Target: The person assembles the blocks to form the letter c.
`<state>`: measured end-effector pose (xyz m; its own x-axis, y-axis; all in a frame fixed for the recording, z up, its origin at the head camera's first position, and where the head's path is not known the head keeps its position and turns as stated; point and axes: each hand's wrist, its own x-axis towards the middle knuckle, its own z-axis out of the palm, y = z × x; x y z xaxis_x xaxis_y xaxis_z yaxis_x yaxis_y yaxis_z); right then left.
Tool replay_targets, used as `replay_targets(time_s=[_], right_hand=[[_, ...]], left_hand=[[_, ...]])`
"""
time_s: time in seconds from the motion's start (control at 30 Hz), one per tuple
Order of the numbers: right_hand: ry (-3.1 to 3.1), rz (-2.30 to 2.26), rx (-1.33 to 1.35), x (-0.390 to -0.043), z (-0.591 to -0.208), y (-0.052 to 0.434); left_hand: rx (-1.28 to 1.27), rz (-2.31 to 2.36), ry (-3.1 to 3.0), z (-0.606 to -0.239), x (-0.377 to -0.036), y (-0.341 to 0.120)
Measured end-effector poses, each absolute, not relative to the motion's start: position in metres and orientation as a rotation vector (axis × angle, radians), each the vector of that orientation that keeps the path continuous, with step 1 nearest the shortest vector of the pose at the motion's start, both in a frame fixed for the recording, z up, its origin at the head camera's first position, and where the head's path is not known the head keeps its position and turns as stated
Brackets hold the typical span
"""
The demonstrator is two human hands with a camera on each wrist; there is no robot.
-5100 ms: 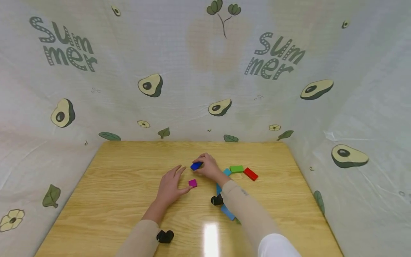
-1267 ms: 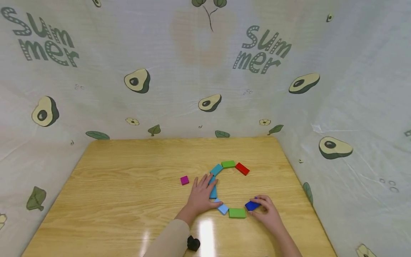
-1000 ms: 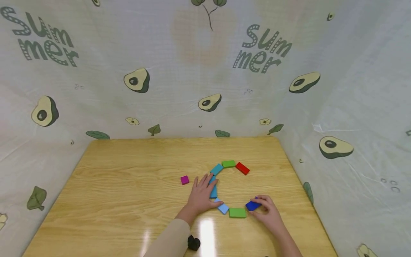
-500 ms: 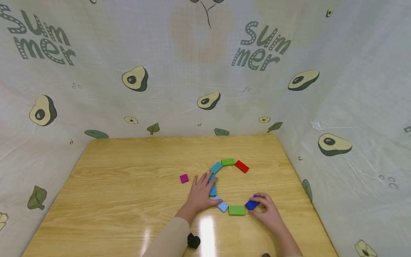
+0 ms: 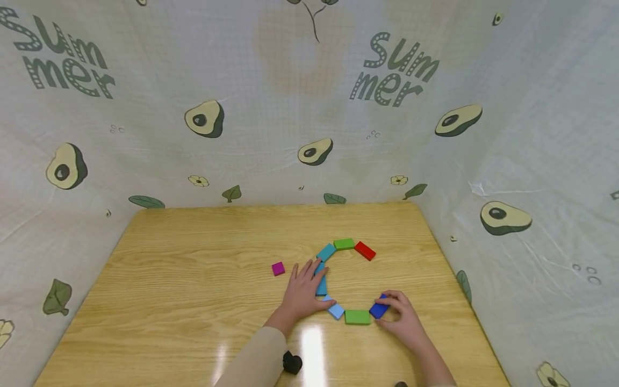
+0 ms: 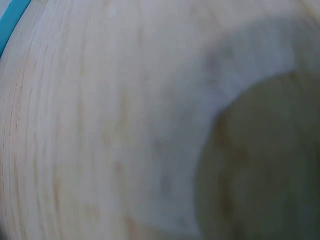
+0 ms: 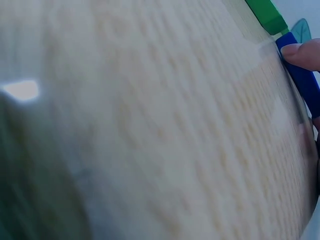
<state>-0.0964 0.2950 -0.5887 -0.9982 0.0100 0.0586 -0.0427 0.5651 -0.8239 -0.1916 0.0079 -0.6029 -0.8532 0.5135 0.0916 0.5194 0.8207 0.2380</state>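
Observation:
Flat coloured blocks lie in an open ring on the wooden table [image 5: 193, 301]: a red block [image 5: 365, 250], a green block [image 5: 344, 244], a teal block [image 5: 326, 252], a second teal block [image 5: 321, 286], a light blue block [image 5: 335, 310] and a near green block [image 5: 357, 317]. My left hand [image 5: 303, 287] lies flat with straight fingers, touching the second teal block and the light blue one. My right hand [image 5: 395, 310] pinches a dark blue block [image 5: 379, 308] on the table beside the near green block. In the right wrist view a fingertip [image 7: 303, 54] presses the dark blue block [image 7: 304, 82].
A small magenta cube [image 5: 278, 268] sits alone left of the ring. Printed fabric walls [image 5: 508, 177] enclose the table on three sides, close to the ring on the right. The left wrist view is blurred wood with a teal block's edge [image 6: 11, 21].
Five seconds ago my right hand held the dark blue block near the table's middle; it now sits at the ring's near right end. In the last second it turned slightly.

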Motion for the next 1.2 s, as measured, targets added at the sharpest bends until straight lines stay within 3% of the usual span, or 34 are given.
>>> replay_targets(time_s=[1.2], right_hand=[[-2.768, 1.426, 0.031, -0.0971, -0.5890, 0.2957]], left_hand=[[-0.843, -0.387, -2.970, -0.6051, -0.1927, 0.0081]])
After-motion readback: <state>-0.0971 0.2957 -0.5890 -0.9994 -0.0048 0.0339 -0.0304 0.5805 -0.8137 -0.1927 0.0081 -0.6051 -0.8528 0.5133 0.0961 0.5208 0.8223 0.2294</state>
